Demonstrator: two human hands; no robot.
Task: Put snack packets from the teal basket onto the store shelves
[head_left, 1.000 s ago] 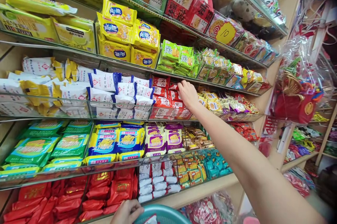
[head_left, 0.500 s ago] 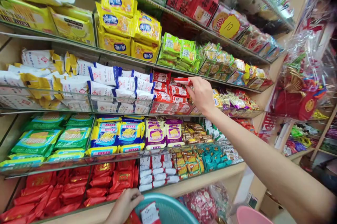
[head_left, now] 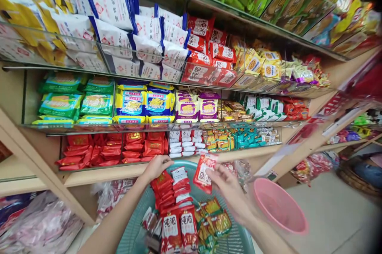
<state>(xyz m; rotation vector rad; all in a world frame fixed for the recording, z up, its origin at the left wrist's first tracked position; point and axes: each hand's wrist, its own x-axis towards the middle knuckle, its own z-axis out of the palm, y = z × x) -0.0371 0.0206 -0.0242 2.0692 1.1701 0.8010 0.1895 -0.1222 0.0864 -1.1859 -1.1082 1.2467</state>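
- Right hand (head_left: 228, 186): fingers pinching a red-and-white snack packet (head_left: 204, 173) above the teal plastic basket (head_left: 131, 224).
- Left hand (head_left: 155, 167): holding the basket's far rim.
- Inside the basket: red packets (head_left: 170, 232), green-and-gold sachets (head_left: 220, 223).
- Pink basin (head_left: 282, 208): on the floor, right of the basket.
- Behind: wooden shelves (head_left: 98, 177) of wrapped snacks.

Free air over teal basket (head_left: 133, 226) between left hand (head_left: 158, 166) at far rim and right hand (head_left: 222, 180) with red packet (head_left: 203, 174). Inside, packet stacks block middle; bare mesh strip runs along right wall, beside green-gold packets (head_left: 215, 222). Left forearm bars left side; right forearm crosses right rim, pink basin (head_left: 280, 206) beyond. Wooden ledge (head_left: 253, 154) borders far side. Higher up, glass front (head_left: 209, 74) guards shelf packets; narrow gap above them.
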